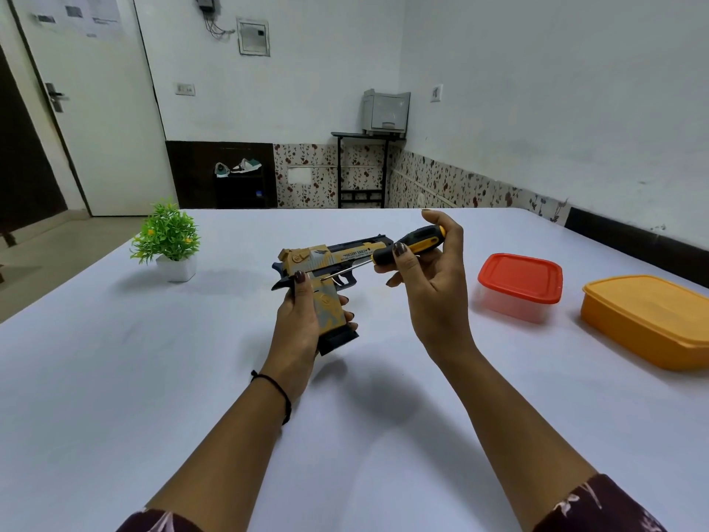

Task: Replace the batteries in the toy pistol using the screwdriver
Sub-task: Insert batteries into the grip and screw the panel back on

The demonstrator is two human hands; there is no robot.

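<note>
White walls with a floral-patterned skirting close in behind a broad desk (153,378) draped in smooth, pale lavender cloth. Above the middle of the desk and clear of its surface, a person holds one tan, grey and navy plastic toy pistol (337,257). Its muzzle points toward the right edge and its patterned grip points down toward the near edge.

The left hand (299,320) is wrapped round the grip. Its thumb lies up along the frame, and its fingertips curl over the front of the grip. A thin black thread band (282,393) circles that wrist.

The right hand (429,278) pinches one screwdriver (416,243) by its rounded black-and-yellow handle, between the thumb and the curled fingers, with the forefinger lifted above. The slim metal shaft slants down to the left, and its tip meets the pistol's side just above the grip, beside the trigger guard. Whether it sits in a screw head is too small to tell. Nails on both hands are painted dark, and dark printed sleeves show at the lower corners.

Two lidded plastic boxes stand near the right edge, just apart from each other. One is a clear rectangular tub with a glossy red lid (520,280). The other, closer to that edge, is a larger opaque orange box (648,316) with rounded corners.

One small artificial green plant in a white faceted pot (169,240) stands toward the far left corner. Beyond the desk, a grey printer (385,111) rests on a black metal stand against the wall.
</note>
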